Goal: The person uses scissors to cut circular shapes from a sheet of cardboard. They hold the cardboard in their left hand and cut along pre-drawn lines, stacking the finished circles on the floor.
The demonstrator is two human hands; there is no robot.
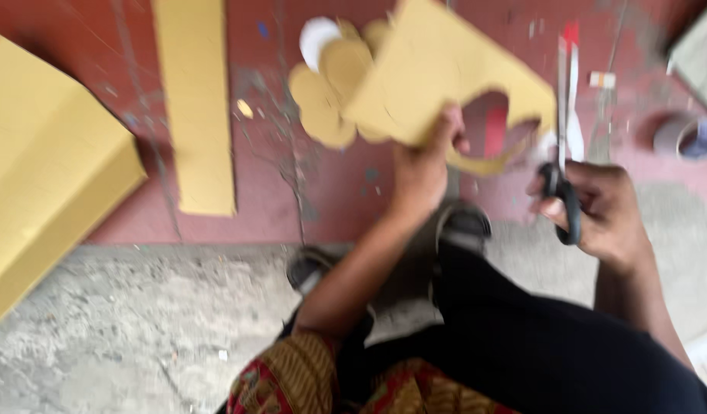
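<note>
Cardboard strip (194, 107) lies between box (47, 161) and discs (330, 84).

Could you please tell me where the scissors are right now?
In the head view, the scissors are at the right, held in the right hand, blades pointing away over the red floor, beside the cut cardboard piece.

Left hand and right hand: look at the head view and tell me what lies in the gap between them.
Between the left hand, gripping a tan cardboard sheet, and the right hand, holding scissors, hangs a curled cardboard offcut over red floor.
</note>
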